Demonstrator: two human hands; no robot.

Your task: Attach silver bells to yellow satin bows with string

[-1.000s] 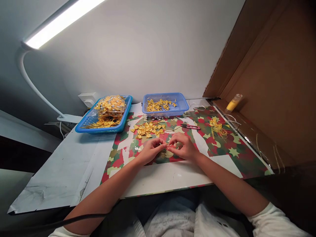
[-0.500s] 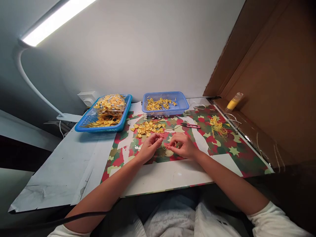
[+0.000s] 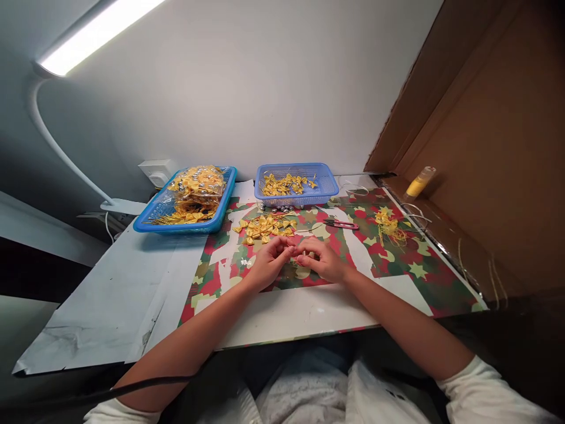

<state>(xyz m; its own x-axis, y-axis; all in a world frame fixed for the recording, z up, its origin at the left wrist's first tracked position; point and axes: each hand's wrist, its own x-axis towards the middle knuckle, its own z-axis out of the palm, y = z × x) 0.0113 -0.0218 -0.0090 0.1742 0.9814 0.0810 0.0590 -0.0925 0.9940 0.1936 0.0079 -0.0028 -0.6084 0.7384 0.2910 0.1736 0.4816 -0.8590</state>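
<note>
Left hand [image 3: 268,264] and right hand [image 3: 321,259], fingertips pinched together, contents hidden.

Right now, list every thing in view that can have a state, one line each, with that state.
left hand: fingertips pinched together, meeting the right hand's; what they pinch is too small to tell
right hand: fingertips pinched likewise
desk lamp: lit
left tray: heaped with bagged yellow bows
right basket: thinly filled with yellow bows
loose bow pile: scattered on the mat
snips: lying on the mat, untouched
yellow bottle: leaning on the cardboard wall
</note>
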